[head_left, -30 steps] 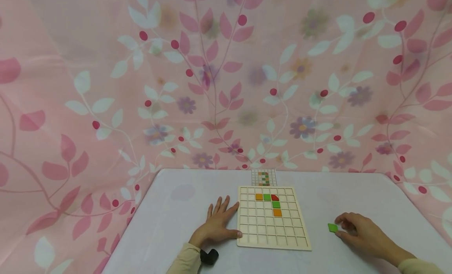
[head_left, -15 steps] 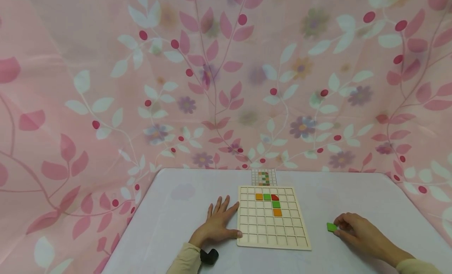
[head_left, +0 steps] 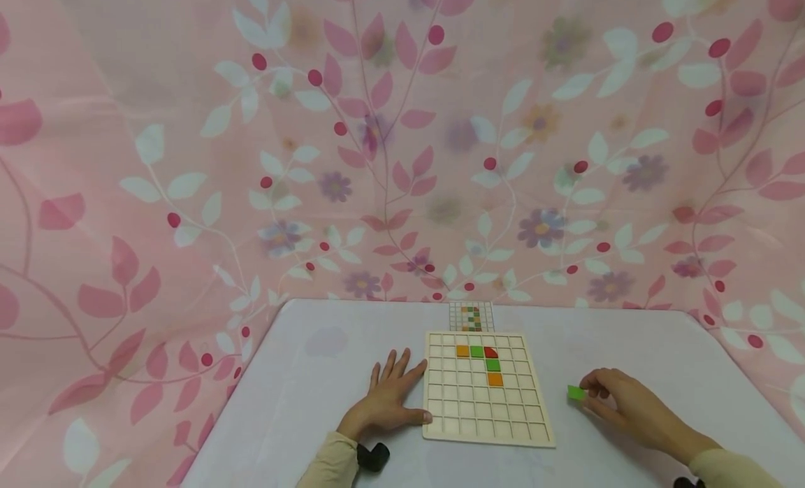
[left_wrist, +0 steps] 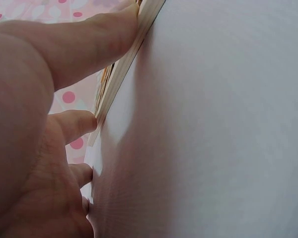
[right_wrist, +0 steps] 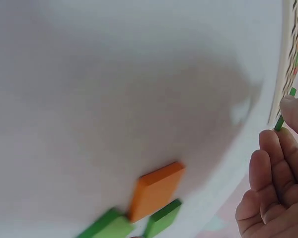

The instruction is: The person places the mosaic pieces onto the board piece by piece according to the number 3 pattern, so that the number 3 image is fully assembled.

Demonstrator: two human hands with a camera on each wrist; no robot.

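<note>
My right hand point(head_left: 622, 407) pinches a green square tile point(head_left: 575, 393) between thumb and fingers, off the right side of the wooden grid board point(head_left: 451, 408). In the right wrist view the same tile point(right_wrist: 285, 116) shows edge-on at the fingertips. Fingers spread, my left hand point(head_left: 386, 402) rests on the table with its thumb and index fingertip against the board's left edge. On the board sit two orange tiles point(head_left: 495, 379), two green tiles point(head_left: 493, 366) and a red tile point(head_left: 490, 352) with one rounded corner.
Behind the board lies a card point(head_left: 455, 323) printed with a coloured grid pattern. A loose orange tile point(right_wrist: 156, 192) and two green tiles point(right_wrist: 165, 218) lie on the white table in the right wrist view. A pink floral cloth point(head_left: 402, 159) hangs behind.
The right hand has closed on the green tile, lifted it and carried it a little left towards the board. My left hand has stayed in place at the board.
</note>
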